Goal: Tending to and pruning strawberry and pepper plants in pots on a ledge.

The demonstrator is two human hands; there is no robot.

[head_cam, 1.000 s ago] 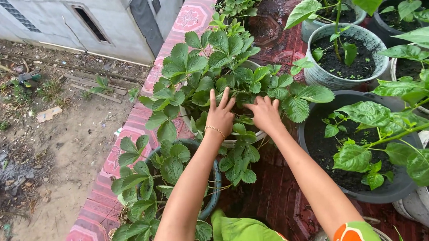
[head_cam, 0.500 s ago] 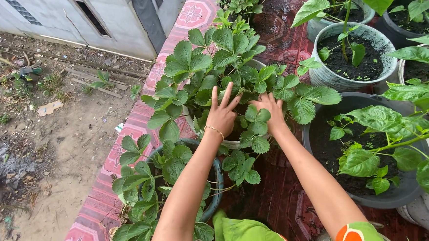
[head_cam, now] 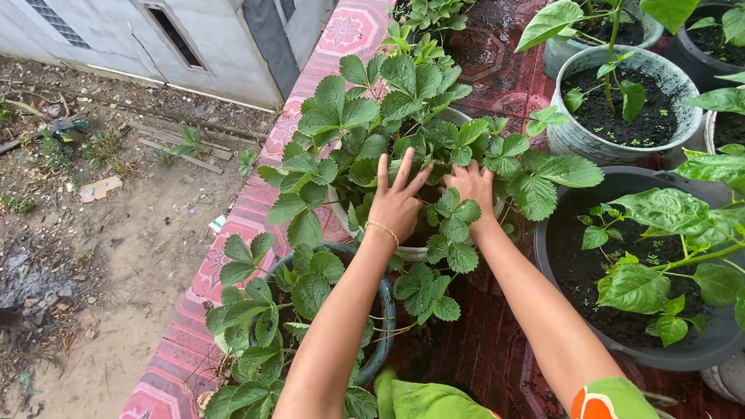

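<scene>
While both hands part the leaves, the strawberry plant (head_cam: 402, 123) fills its pot.
Left hand (head_cam: 398, 201) open, fingers spread; right hand (head_cam: 471, 186) half hidden, grip unclear.

No labels, signs or screens show; 1 flat tan cardboard scrap (head_cam: 99, 189) lies on the dirt.

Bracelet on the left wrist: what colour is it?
Gold-coloured: a thin beaded bracelet just below the left hand, shown best in the head view.
</scene>
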